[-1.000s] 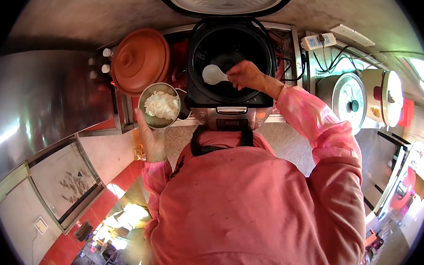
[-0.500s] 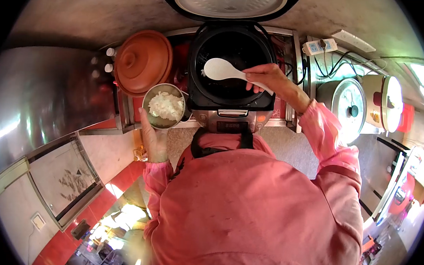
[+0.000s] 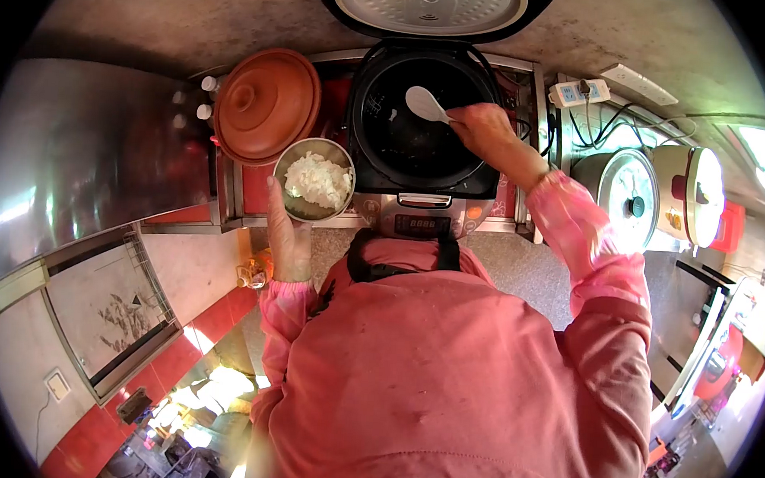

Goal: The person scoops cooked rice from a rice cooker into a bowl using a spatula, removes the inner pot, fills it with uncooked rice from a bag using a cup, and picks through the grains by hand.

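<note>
Writing, head view: we see digits on the rice cooker's (image 3: 382,211) display (image 3: 423,225), too small to read; ditto the pale marks in its pot (image 3: 417,159)
Paddle direction: the paddle's (image 3: 425,104) head points to the pot's back left, long axis slanting toward its front right
Paddle looks: white, rounded oval head, handle mostly hidden by fingers
Paddle spot: over the open pot, around the middle
Right grip: our right hand (image 3: 485,132) is wrapped round the handle
Left grip: our left hand (image 3: 289,234) clasps a bowl (image 3: 306,207) of rice (image 3: 318,180) by the counter's (image 3: 506,193) front edge
</note>
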Action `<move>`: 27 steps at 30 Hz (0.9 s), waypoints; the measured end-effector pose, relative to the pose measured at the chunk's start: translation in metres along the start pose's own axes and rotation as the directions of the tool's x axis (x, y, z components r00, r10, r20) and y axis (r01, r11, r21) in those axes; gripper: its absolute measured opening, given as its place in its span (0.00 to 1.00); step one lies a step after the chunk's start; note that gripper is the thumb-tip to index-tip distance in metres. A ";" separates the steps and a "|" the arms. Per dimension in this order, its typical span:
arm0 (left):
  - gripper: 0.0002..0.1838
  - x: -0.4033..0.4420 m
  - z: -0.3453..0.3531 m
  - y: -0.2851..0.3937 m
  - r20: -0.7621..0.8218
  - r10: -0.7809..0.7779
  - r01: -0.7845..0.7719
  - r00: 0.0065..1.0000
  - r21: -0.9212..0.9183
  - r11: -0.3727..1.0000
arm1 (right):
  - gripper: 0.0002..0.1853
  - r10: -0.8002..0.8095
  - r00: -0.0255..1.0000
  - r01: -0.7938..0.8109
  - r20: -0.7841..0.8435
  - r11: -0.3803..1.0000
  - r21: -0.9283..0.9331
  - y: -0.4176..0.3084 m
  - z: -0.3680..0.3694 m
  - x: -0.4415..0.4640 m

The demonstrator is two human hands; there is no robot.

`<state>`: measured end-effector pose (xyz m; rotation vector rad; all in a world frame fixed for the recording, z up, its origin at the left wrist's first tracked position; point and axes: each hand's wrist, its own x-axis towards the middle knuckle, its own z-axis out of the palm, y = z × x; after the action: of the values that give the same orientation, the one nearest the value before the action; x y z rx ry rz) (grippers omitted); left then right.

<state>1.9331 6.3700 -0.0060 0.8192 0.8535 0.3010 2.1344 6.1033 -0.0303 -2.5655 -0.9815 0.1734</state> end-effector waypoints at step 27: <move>0.36 0.011 -0.018 0.006 0.007 -0.016 0.017 1.000 -0.050 0.999 | 0.13 0.451 0.824 -0.438 0.343 0.124 0.890 -0.019 0.075 0.015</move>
<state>1.9268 6.3888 -0.0146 0.7657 0.8428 0.3039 2.1148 6.1493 -0.0912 -1.5222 0.1048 0.6890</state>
